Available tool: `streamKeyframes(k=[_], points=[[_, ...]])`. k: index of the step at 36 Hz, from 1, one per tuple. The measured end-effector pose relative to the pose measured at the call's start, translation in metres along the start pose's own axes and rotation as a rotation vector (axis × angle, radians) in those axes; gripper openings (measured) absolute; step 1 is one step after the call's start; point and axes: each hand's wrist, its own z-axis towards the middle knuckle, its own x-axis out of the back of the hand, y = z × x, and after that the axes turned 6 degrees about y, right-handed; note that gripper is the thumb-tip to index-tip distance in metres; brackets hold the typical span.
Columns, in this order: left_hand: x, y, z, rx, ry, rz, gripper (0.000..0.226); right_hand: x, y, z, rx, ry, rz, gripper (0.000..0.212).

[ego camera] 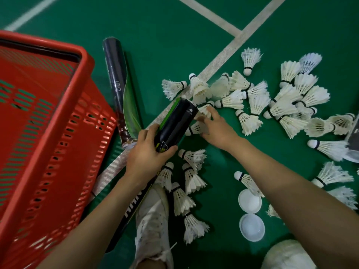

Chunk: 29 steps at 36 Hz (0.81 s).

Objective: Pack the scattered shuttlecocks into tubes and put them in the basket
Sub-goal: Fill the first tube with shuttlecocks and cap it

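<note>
Down on the green court floor (pixel 155 26): left hand (pixel 149 152) grips a black-and-green tube (pixel 174 125), print too small to read. Right hand (pixel 217 129) pinches a shuttlecock (pixel 204 112) at its mouth. Red basket (pixel 85 61) just left.

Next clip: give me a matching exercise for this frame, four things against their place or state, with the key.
Things:
1. basket
2. arrow-marked tube
3. tube with the green swirl
4. white caps

Places or states:
A. lying on the floor beside the basket
B. gripped by the left hand
C. red, at the far left
D. next to each other on the floor, lower right

Pairs: 1-C; 2-B; 3-A; 4-D
</note>
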Motion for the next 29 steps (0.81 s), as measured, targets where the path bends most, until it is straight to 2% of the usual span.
streamKeyframes(k=[3,7,13,17,20,25,29], points=[[0.002,-0.001,0.001,0.001,-0.001,-0.001,0.078,-0.002,0.0,-0.003,-0.011,0.103,-0.014,0.042],[0.001,-0.002,0.0,-0.005,-0.011,0.013,0.078,-0.003,0.011,-0.008,-0.04,0.102,-0.041,0.042],[-0.002,0.0,-0.003,-0.019,-0.025,0.0,0.078,-0.002,0.034,-0.024,-0.232,0.19,0.005,0.053],[-0.007,0.002,-0.004,-0.037,-0.042,0.002,0.077,-0.003,0.044,-0.041,-0.323,0.285,0.1,0.041],[-0.012,0.005,-0.002,-0.061,-0.049,0.02,0.076,-0.007,0.049,-0.051,-0.338,0.389,0.253,0.031],[-0.02,0.012,-0.004,-0.1,-0.102,0.07,0.079,0.001,0.047,-0.067,-0.411,0.517,0.573,0.032],[-0.025,0.018,-0.007,-0.143,-0.164,0.08,0.082,0.023,0.043,-0.073,-0.497,0.652,0.932,0.024]])
